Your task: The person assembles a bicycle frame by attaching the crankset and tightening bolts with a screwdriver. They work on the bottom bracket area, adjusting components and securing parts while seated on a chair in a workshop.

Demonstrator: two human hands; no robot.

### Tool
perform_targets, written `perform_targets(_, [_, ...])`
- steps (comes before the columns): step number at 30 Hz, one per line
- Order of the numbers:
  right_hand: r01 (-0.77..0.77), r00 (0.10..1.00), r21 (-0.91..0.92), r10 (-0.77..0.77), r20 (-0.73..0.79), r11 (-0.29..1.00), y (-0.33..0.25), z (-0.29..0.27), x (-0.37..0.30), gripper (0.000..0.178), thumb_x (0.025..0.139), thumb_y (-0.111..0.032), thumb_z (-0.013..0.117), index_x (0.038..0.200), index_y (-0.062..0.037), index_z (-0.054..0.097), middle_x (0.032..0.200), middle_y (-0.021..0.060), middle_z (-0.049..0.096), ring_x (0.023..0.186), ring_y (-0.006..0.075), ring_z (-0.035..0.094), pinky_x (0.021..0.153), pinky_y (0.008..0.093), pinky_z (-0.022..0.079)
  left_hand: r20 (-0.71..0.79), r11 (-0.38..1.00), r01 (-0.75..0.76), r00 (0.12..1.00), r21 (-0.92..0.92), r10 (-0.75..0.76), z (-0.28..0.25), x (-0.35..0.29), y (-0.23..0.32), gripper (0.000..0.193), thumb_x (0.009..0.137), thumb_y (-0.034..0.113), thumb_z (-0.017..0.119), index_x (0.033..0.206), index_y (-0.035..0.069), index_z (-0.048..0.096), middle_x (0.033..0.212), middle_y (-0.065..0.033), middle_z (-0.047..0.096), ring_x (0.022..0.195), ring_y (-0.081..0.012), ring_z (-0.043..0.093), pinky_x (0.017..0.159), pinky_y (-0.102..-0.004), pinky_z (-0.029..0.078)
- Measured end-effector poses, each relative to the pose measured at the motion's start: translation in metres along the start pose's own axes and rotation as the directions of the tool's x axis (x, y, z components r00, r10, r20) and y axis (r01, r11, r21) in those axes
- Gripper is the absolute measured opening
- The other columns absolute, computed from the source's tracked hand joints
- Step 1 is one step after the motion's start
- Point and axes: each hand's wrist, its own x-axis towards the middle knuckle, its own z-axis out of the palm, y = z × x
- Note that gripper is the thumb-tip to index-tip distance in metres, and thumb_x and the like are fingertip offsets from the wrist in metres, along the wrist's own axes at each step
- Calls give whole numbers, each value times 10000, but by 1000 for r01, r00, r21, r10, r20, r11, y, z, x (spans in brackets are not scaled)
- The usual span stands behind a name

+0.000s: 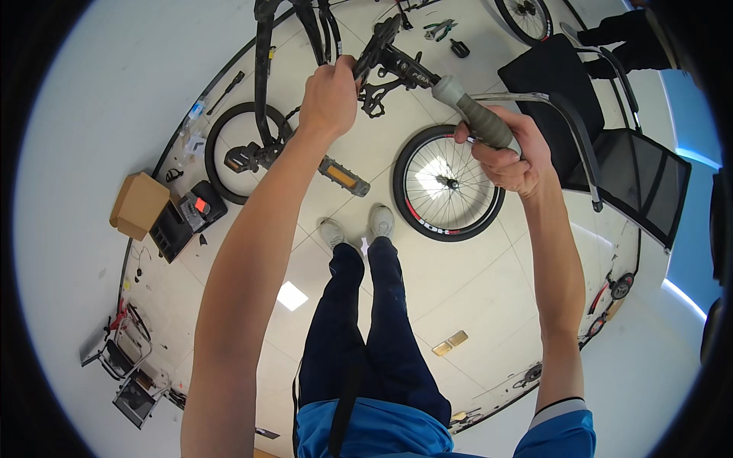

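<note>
Two bare hands showed in the head view. The left hand (330,99) was curled closed against one angular black bicycle part (379,44), its fingertips mostly hidden. The right hand's (508,156) fingers were wrapped round one grey, ribbed, cylindrical handle (489,122), which slanted up and left from them toward one lettered black tube (412,69) between both sets of fingers. Just below and left of the right fingers was one wire-spoked wheel (450,183) with a black tyre; below the left fingers, one blocky pedal (343,177) with an orange reflector. Right of the right fingers stood one black chair (557,80).
</note>
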Motion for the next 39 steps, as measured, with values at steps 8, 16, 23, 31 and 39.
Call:
perform_targets(8, [-33,995,-117,22,-94,993,-3,7,5,549,1029,-363,266,1075,135,493,494,37,351,292,27,205,224,174,176,30,998,-54,998,-21,55,-3,1,-14,155,892,82,560,1009,-20,555,763,-224,613,716,-390,630,636,-458,490])
perform_targets(16, [-54,884,-578,-230,-406,814,1,34,15,532,1012,-402,343,948,59,600,477,-4,367,298,24,180,256,183,154,93,998,-7,996,-64,13,-12,8,-24,129,905,83,547,987,-15,552,730,-202,614,667,-360,622,612,-437,479])
perform_targets(23, [-9,874,-627,-298,-383,779,-1,82,13,512,992,-401,391,952,64,599,486,13,394,302,18,195,264,183,146,110,999,19,994,-49,-13,-22,10,-21,129,905,76,545,996,-16,558,765,-212,616,709,-352,626,623,-427,487])
perform_targets(31, [-26,825,-740,-404,-395,672,6,87,24,408,984,-340,497,1007,47,625,520,4,417,341,38,308,318,203,168,252,886,301,942,-353,-220,-35,16,-10,367,973,252,305,946,-32,536,717,-187,573,668,-284,550,662,-395,433])
perform_targets(39, [-143,652,-989,-750,-113,25,14,89,35,281,891,-215,667,987,49,666,610,-20,517,507,37,409,463,221,319,251,884,272,950,-380,-184,-40,20,-15,451,963,316,252,932,-29,542,681,-136,548,597,-226,517,572,-373,428])
